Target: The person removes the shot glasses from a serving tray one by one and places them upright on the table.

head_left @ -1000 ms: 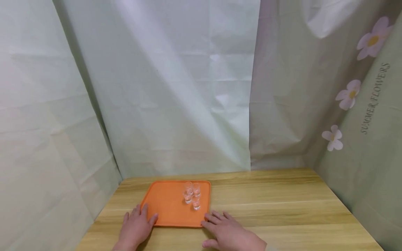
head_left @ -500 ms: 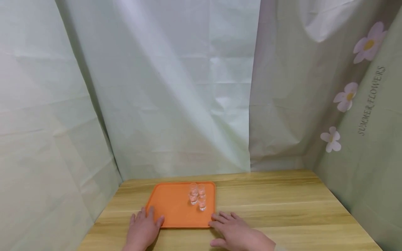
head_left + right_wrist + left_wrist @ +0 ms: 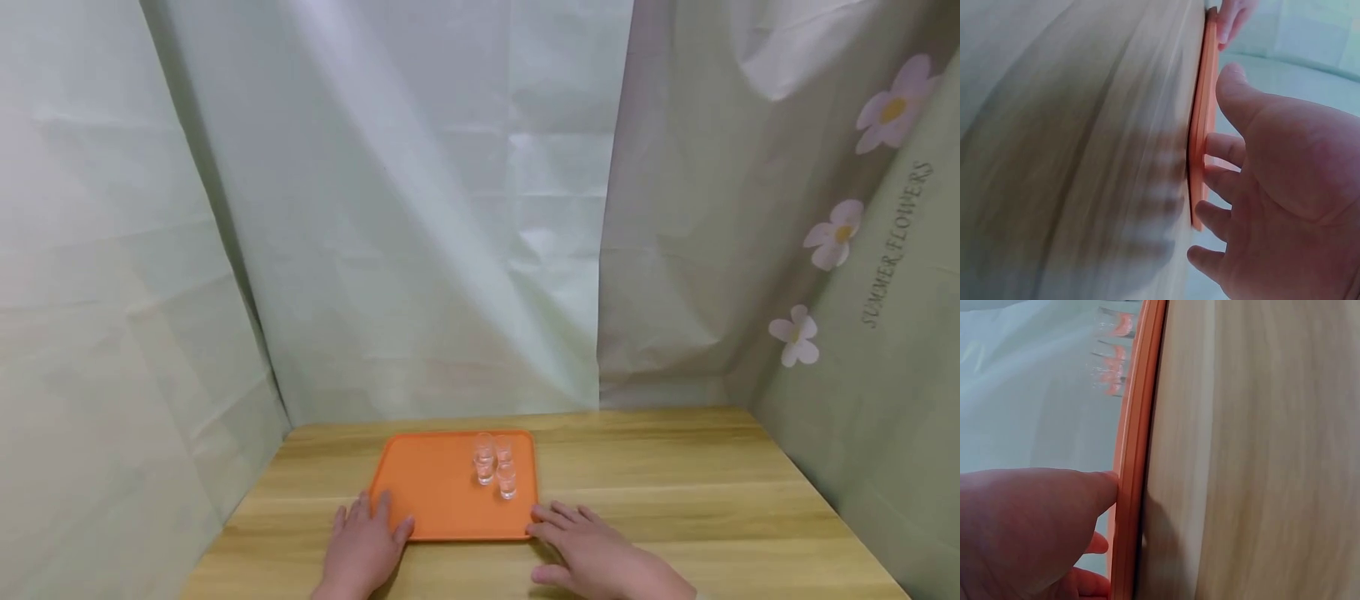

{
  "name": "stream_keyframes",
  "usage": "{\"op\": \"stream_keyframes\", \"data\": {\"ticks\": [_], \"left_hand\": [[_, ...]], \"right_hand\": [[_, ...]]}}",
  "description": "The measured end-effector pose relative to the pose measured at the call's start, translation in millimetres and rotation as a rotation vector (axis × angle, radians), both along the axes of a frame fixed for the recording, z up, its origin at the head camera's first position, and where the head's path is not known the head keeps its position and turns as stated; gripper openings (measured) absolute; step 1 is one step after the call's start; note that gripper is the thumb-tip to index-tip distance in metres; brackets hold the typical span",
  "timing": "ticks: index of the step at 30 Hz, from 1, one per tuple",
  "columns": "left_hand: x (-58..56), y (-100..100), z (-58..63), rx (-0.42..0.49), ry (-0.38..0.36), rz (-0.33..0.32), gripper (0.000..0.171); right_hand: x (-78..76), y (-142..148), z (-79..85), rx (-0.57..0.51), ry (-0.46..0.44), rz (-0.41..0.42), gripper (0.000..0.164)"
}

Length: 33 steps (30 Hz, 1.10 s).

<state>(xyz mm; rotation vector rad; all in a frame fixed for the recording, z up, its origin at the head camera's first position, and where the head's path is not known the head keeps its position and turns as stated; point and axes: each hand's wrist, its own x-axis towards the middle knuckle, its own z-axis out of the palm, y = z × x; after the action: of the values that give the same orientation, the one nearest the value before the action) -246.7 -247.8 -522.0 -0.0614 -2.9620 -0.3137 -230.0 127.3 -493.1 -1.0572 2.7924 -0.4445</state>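
Right then, a smooth orange plastic tray [image 3: 442,500] with rounded corners and a thin raised rim lay flat on the pale wood-grain table [image 3: 675,500], near its far-left part. Its long axis ran roughly twelve to six from the person, tilted slightly toward one o'clock. Three small clear glasses [image 3: 495,467] stood upright, clustered at the tray's one o'clock corner. The left hand [image 3: 365,550] rested at the tray's seven o'clock corner, fingers straight and relaxed, one fingertip touching the rim. The right hand [image 3: 592,554] lay at five o'clock, fingers spread loose against the edge, grasping nothing. Creased pale green sheets [image 3: 420,208] hung behind.
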Motion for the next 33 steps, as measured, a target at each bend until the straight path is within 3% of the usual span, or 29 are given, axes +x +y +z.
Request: {"op": "stream_keyframes", "data": {"ticks": [13,20,26,33], "left_hand": [[4.7,31,2.1,-0.012,0.030,-0.021,0.064],[6.2,45,-0.5,-0.029,0.007,-0.010,0.064],[13.0,52,-2.2,-0.035,0.053,-0.020,0.061],[11.0,62,-1.2,-0.021,0.083,-0.053,0.062]], "right_hand": [[4.6,29,-2.5,-0.065,-0.031,-0.036,0.072],[7.2,42,-3.3,-0.085,-0.027,-0.054,0.073],[10.6,51,-4.7,-0.131,-0.108,-0.068,0.076],[13.5,64,0.1,-0.157,-0.165,-0.104,0.082]]}}
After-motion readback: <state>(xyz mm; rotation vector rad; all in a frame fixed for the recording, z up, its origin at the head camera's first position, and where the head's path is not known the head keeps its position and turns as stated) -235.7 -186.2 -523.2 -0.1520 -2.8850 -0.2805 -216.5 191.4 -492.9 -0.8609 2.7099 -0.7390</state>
